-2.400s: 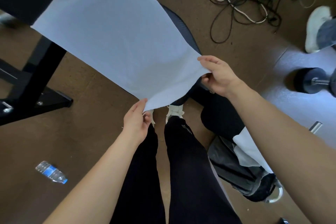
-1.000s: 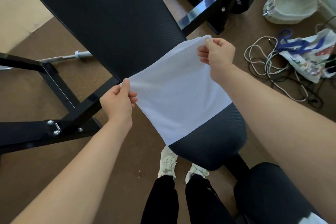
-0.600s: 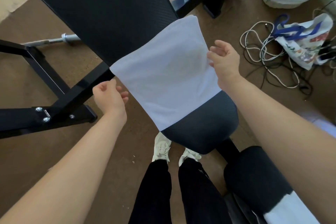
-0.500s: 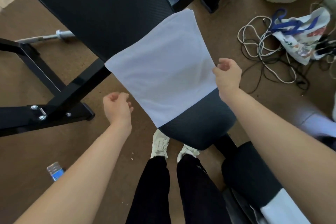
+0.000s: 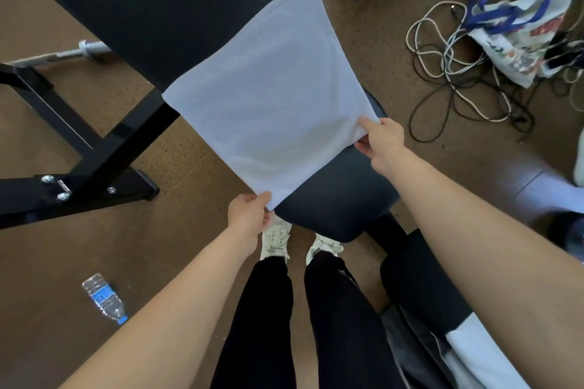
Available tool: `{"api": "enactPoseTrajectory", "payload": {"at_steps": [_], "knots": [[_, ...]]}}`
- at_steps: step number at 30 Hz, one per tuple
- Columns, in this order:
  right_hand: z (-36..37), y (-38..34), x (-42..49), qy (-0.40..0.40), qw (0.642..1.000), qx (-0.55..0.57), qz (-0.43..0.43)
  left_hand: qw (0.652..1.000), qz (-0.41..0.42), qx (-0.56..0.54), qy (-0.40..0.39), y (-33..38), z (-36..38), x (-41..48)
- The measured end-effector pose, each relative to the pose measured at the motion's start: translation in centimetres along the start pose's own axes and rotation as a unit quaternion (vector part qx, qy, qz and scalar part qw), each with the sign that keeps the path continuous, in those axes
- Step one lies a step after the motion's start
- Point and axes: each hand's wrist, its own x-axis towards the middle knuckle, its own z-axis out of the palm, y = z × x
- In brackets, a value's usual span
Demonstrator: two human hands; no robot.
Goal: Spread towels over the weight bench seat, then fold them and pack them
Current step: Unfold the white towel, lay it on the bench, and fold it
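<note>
White, soft and light, the towel [image 5: 268,98] drapes limply; left hand [image 5: 248,215] and right hand [image 5: 384,140] fingers pinch its 2 near corners.

Brown floor [image 5: 373,41]; tangled cables [image 5: 455,73], printed bag [image 5: 521,31], water bottle [image 5: 106,298], barbell end [image 5: 88,47] lying on it.

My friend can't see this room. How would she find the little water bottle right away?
Start at the big black weight bench with the white towel lying over it. Go down past its black metal foot to the bare brown floor on the left. The water bottle lies there on its side: clear plastic, blue label, blue cap, nothing else near it.
</note>
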Motion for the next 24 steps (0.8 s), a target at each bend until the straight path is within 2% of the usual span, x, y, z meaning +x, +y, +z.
{"api": "enactPoseTrajectory", "payload": {"at_steps": [3,7,11,14,17,20,24], "knots": [[-1.2,1.2,-1.0,0.002,1.0,0.003,0.009,0.999,-0.006,-0.037,-0.019,-1.1,-0.8,-0.7],[-3.5,3.2,-2.6,0.028,0.999,-0.002,0.025,0.999,0.012,-0.048,0.013,-3.1,-2.3,-1.8],[-5.0,4.8,-3.8,0.038,0.998,-0.024,0.043,0.998,0.025,-0.058,0.009,-4.2,-3.3,-3.2],[-5.2,5.6,-4.6,0.056,0.996,-0.033,0.053,0.997,0.058,-0.043,0.004,-3.9,-3.5,-4.2],[-5.0,5.3,-5.5,0.081,0.996,-0.01,0.028,0.993,0.105,-0.051,-0.002,-3.0,-3.8,-5.1],[-4.3,3.2,-6.2,0.064,0.996,0.064,-0.011,0.985,0.13,-0.109,-0.014,-1.0,-4.1,-5.7],[-2.3,-1.2,-6.6,-0.005,0.99,0.134,-0.051,0.971,0.131,-0.199,-0.03,2.5,-4.5,-5.8]]}}
